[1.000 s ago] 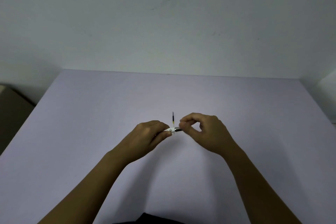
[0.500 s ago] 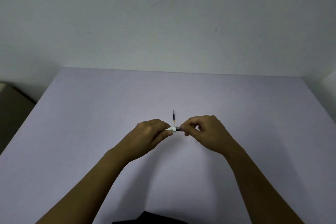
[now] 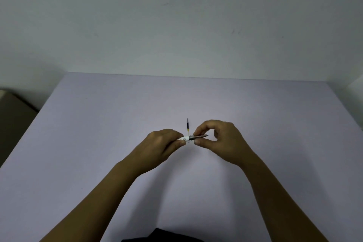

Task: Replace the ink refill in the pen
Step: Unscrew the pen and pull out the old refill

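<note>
I hold a pen [image 3: 191, 138] level above the middle of the table. Its white barrel is mostly hidden inside my left hand [image 3: 161, 146], which grips it. The pen's grey metal tip section points right, pinched between the thumb and forefinger of my right hand [image 3: 220, 142]. A thin ink refill [image 3: 187, 126], dark with a yellowish lower part, lies on the table just behind the pen and points away from me.
The pale lilac table [image 3: 98, 143] runs to a plain wall at the back. A dark brown box or cabinet [image 3: 11, 116] stands off the table's left edge. Something black [image 3: 163, 236] shows at the bottom edge of the view.
My right fingers have shifted along the pen's tip section, so more of the grey metal tip shows now. My left hand and the refill on the table stay where they were.
</note>
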`<state>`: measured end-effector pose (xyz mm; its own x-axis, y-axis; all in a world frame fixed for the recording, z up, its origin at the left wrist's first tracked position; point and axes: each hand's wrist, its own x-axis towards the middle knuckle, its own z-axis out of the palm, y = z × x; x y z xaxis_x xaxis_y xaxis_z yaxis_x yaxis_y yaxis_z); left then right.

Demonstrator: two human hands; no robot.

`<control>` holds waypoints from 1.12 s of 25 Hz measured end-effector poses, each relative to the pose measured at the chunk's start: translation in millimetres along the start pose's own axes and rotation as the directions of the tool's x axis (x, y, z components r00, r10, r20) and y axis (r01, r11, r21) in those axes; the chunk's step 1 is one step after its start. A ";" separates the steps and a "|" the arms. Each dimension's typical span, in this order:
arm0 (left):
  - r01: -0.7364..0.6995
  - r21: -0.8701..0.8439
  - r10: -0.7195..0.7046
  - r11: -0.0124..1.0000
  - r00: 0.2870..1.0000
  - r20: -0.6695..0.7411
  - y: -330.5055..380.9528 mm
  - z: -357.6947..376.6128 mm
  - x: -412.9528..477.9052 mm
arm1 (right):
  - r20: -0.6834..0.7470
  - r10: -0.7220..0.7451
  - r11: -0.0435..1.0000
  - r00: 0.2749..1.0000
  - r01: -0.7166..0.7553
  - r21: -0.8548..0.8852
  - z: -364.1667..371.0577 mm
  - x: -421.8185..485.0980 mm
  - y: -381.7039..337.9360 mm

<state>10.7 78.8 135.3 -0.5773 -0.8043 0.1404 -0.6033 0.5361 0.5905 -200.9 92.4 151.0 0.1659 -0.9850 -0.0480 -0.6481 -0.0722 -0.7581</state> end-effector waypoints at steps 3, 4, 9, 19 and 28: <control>-0.005 -0.005 0.005 1.000 1.000 -0.008 0.1 -0.7 -0.9 | -0.020 0.045 0.997 0.999 -0.046 -0.057 0.8 -0.4 -0.2; -0.006 -0.002 0.006 1.000 1.000 -0.006 0.2 -0.6 -1.3 | -0.014 0.042 0.996 0.999 -0.043 -0.077 0.8 0.3 0.6; -0.001 -0.009 0.001 1.000 1.000 -0.007 0.7 -0.8 -1.6 | -0.019 0.013 1.000 1.000 -0.013 0.013 0.1 -1.0 -0.1; -0.013 -0.035 0.012 0.999 0.999 -0.043 -2.2 -2.2 -2.5 | -0.050 -0.027 0.999 0.998 0.029 0.038 -1.8 -2.2 -1.3; 0.101 -0.225 -0.097 0.969 0.995 0.027 1.9 12.5 -5.6 | -0.124 0.063 0.912 0.990 -0.007 0.411 -0.9 1.8 -11.6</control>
<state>5.9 87.5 125.7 -0.5305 -0.8455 0.0609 -0.5191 0.3809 0.7652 -193.7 91.2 160.3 0.0312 -0.9994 -0.0151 -0.2867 0.0055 -0.9580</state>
